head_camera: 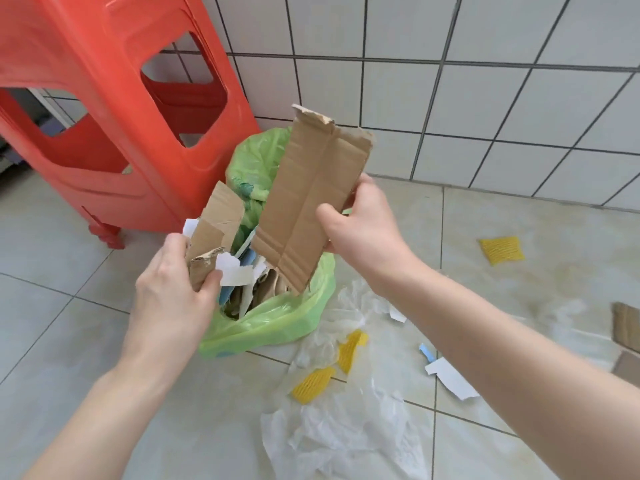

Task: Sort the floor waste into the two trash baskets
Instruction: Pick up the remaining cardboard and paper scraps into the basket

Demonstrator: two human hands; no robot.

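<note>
Both hands are busy right over the basket (277,327) with the green liner, which sits on the floor by the wall, just beside the red stool (104,98). Right hand (360,223) grips a long cardboard strip (311,199) by its side edge, thumb across the face. Left hand (173,285) clutches a bundle of scraps (216,237) — torn cardboard plus white paper bits. The basket's already stuffed with paper and card.

The strip looks light and stiff but creased down the middle, so I'd guess it folds easily along that line; holding near the lower half should keep it from flopping. Might need bending to fit.

Left on the floor: clear plastic film (346,427), yellow foam nets (313,384), paper pieces (450,377), more cardboard (627,327) at the right edge — the film will be slippery and floaty, pinch a bunched part.
</note>
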